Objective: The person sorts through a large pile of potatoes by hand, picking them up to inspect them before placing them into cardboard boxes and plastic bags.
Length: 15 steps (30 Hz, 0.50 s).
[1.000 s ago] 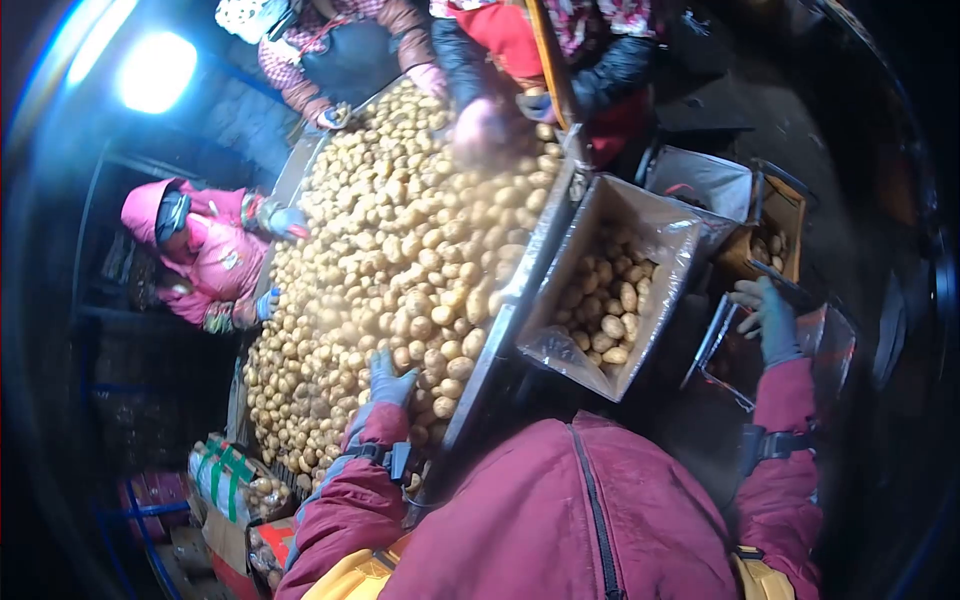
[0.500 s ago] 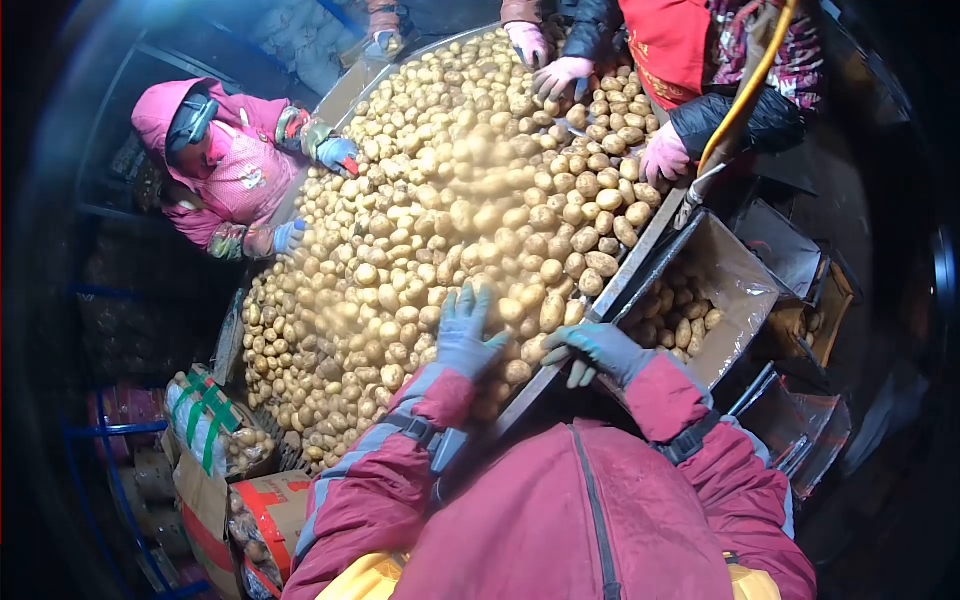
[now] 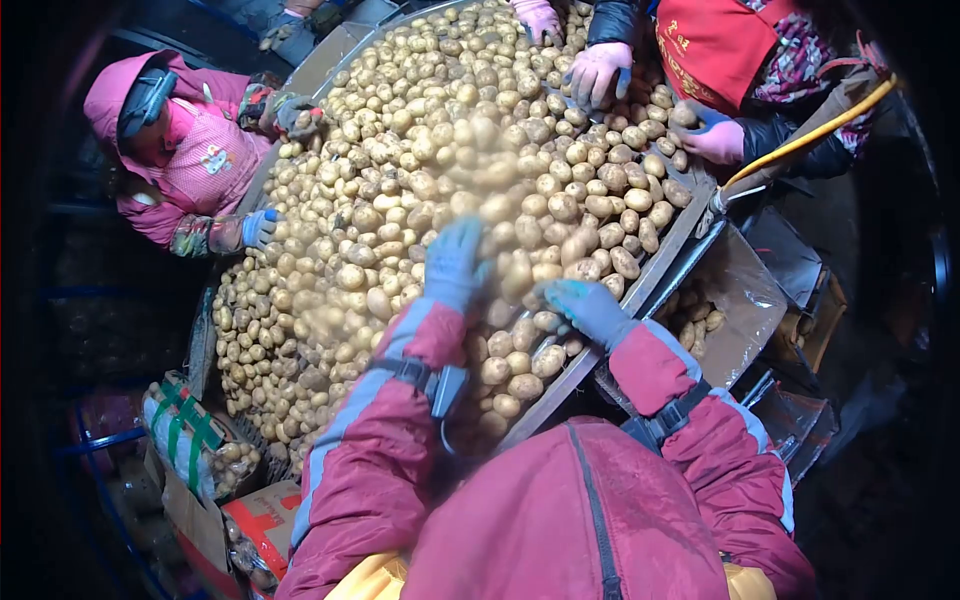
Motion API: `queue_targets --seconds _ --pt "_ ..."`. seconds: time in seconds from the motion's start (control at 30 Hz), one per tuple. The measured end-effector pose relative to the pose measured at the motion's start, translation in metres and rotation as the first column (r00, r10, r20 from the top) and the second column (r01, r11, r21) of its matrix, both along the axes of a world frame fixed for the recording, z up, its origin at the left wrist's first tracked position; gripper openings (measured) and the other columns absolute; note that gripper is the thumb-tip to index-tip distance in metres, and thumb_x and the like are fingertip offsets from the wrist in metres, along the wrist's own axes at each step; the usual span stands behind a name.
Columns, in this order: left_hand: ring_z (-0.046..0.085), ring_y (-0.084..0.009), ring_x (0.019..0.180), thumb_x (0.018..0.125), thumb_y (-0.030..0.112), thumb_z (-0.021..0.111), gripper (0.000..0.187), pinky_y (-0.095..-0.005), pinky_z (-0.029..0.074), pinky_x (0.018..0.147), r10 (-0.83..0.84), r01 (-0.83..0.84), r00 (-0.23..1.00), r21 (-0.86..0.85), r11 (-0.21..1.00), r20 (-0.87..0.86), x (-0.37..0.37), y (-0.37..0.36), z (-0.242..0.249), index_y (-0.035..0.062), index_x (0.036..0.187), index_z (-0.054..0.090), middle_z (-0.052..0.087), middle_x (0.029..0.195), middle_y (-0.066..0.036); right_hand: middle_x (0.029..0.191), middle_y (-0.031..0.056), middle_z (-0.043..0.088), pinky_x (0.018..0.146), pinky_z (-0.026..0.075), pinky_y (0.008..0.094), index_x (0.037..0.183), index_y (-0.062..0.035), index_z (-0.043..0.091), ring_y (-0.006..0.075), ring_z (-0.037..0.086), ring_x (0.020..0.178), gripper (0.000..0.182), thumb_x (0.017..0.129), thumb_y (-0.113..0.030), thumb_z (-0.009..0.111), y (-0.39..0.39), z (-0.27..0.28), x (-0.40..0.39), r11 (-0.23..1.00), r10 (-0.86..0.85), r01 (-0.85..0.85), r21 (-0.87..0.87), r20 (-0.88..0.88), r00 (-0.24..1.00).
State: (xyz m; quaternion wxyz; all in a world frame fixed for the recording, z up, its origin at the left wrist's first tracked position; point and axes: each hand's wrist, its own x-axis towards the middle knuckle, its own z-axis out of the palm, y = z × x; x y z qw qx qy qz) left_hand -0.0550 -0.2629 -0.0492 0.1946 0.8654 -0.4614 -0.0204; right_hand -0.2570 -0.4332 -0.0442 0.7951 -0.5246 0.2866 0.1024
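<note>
Hands (image 3: 455, 264) among potatoes (image 3: 415, 187), more between and beyond.

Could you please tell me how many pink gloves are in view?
3: one glove at the top edge, a second just right of it on the potatoes, a third near the table's right edge. Others may be hidden.

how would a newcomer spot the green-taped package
Start at the big table heaped with potatoes. Look just past its lower-left end in the picture, where the package sits above a red-marked carton. Green tape across its pale wrapping sets it apart.
</note>
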Motion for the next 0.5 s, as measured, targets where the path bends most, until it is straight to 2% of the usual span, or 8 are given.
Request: queue_targets --seconds 0.03,0.1,0.17,0.2,0.33,0.4,0.47,0.5 --pt "0.048 -0.038 0.131 0.081 0.024 0.076 0.075 -0.0459 0.039 0.112 -0.012 0.012 1.0 0.021 1.0 0.029 0.008 -0.012 0.004 0.0117 0.149 0.047 0.051 0.145 -0.018 0.097 0.0034 0.073 0.069 0.056 0.0282 0.104 -0.0101 0.072 0.0122 0.069 0.08 0.019 0.095 -0.026 0.064 -0.011 0.008 0.007 0.998 0.06 -0.06 -0.017 -0.025 0.998" --pt "0.048 -0.038 0.132 0.082 0.023 0.075 0.07 -0.0449 0.039 0.113 0.027 -0.027 0.999 0.003 1.0 0.047 0.024 -0.026 0.007 0.0105 0.146 0.05 0.051 0.146 -0.018 0.098 -0.0007 0.071 0.068 0.056 0.0279 0.113 -0.0102 0.068 0.0133 0.069 0.081 0.022 0.095 -0.021 0.065 -0.033 -0.044 0.015 0.7 0.335 -0.182 -0.691 0.093 0.938" --pt "0.049 -0.0382 0.132 0.083 0.023 0.075 0.064 -0.0442 0.039 0.113 0.126 -0.124 0.992 -0.089 0.988 0.016 0.039 -0.033 0.002 0.0092 0.143 0.054 0.052 0.145 -0.018 0.099 0.0008 0.07 0.068 0.056 0.0297 0.118 -0.0087 0.066 0.0146 0.069 0.08 0.026 0.096 -0.022 0.064 -0.049 -0.022 0.02 0.834 0.084 -0.021 -0.551 0.09 0.992" --pt "0.05 -0.0387 0.131 0.085 0.022 0.074 0.057 -0.0432 0.039 0.113 0.158 -0.16 0.987 -0.119 0.98 -0.025 0.042 -0.032 0.014 0.0076 0.138 0.058 0.055 0.143 -0.018 0.1 0.0023 0.071 0.067 0.056 0.0313 0.119 -0.0078 0.065 0.0151 0.069 0.08 0.028 0.096 -0.023 0.064 -0.056 0.01 0.018 0.955 -0.221 0.225 -0.191 0.042 0.974" --pt "0.052 -0.0414 0.126 0.085 0.018 0.07 0.052 -0.0467 0.042 0.11 0.095 -0.097 0.995 -0.259 0.961 -0.02 0.005 -0.001 0.026 0.0053 0.133 0.057 0.056 0.136 -0.023 0.105 0.0089 0.072 0.053 0.053 0.023 0.125 -0.0025 0.066 0.0138 0.067 0.062 0.04 0.103 -0.033 0.054 -0.065 0.007 -0.01 0.987 -0.14 0.139 -0.086 -0.005 0.99" --pt "0.051 -0.0426 0.126 0.084 0.016 0.071 0.054 -0.0465 0.041 0.11 0.075 -0.091 0.995 -0.25 0.964 -0.073 -0.029 0.013 0.03 0.0036 0.135 0.056 0.055 0.135 -0.023 0.105 0.0118 0.073 0.051 0.054 0.0237 0.125 -0.0018 0.066 0.0168 0.069 0.06 0.041 0.102 -0.033 0.053 -0.055 -0.002 -0.024 0.886 0.086 0.045 -0.461 0.258 0.962" --pt "0.052 -0.0426 0.125 0.084 0.019 0.071 0.054 -0.0481 0.043 0.106 -0.042 0.03 0.997 -0.188 0.982 -0.061 -0.058 0.014 0.033 0.0059 0.134 0.057 0.053 0.136 -0.023 0.103 0.0127 0.074 0.051 0.054 0.024 0.124 -0.0014 0.067 0.0181 0.07 0.06 0.039 0.102 -0.032 0.054 -0.037 0.011 -0.026 0.988 -0.152 0.151 -0.013 -0.033 0.988" --pt "0.053 -0.0418 0.124 0.083 0.019 0.07 0.051 -0.0481 0.044 0.104 -0.099 0.088 0.994 -0.182 0.979 -0.05 -0.071 0.008 0.029 0.0072 0.131 0.058 0.054 0.135 -0.022 0.102 0.0138 0.075 0.05 0.055 0.0258 0.125 -0.0003 0.065 0.02 0.071 0.061 0.039 0.102 -0.029 0.053 -0.031 0.007 -0.029 0.992 -0.125 0.124 -0.028 -0.005 0.992"
